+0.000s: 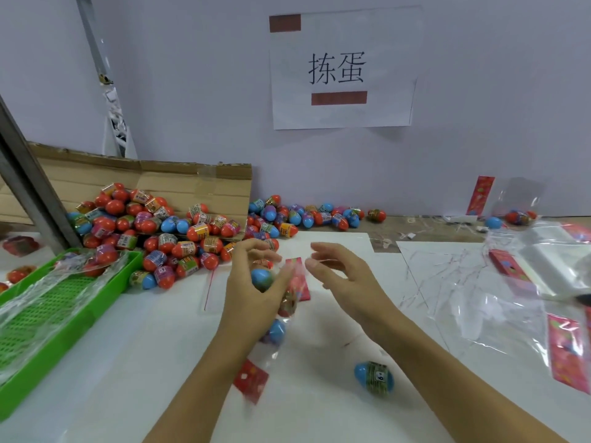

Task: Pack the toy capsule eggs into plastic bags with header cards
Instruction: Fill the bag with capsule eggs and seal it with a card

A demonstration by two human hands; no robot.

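White tabletop [179, 346] against a pale wall with a paper sign [342, 68] – packing is under way but far from done. The left hand [252, 292] curls round a clear bag [281, 318] and a blue egg [260, 278] at its mouth; blur hides the exact grip. At least two eggs sit inside, its red header card [251, 380] hanging below. The right hand [339, 276] hovers beside it, fingers apart, holding nothing. One loose egg [374, 377] lies near the right forearm. A large egg pile [153, 228] spills from a cardboard box [192, 183] – most remains unpacked. Spare bags [499, 302] wait at right; a green tray [48, 314] sits left
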